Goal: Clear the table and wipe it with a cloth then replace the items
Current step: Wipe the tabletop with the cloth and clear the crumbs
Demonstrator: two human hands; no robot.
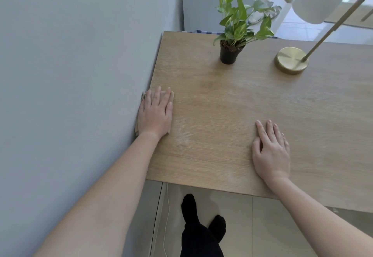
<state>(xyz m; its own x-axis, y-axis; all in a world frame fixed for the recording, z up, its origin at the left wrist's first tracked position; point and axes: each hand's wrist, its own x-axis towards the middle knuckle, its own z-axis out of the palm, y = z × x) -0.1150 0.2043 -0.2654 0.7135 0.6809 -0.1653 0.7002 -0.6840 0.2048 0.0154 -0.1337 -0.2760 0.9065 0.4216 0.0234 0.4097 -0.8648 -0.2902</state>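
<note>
While left hand (155, 113) presses flat on the cloth (171, 97) at the bench (212, 99) left edge by the wall, right hand (270, 149) rests flat and empty, wiping underway, plant (229, 53) and lamp (291, 60) still uncleared at the far side.

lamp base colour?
Brushed gold, on the round metal lamp base standing on the wooden table; head view.

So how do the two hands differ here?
The left hand presses flat on a tan cloth at the table's wall-side edge; the right hand lies on bare wood. The left sits farther from the person, the right nearer the front edge. Both are palm-down, fingers extended.
</note>
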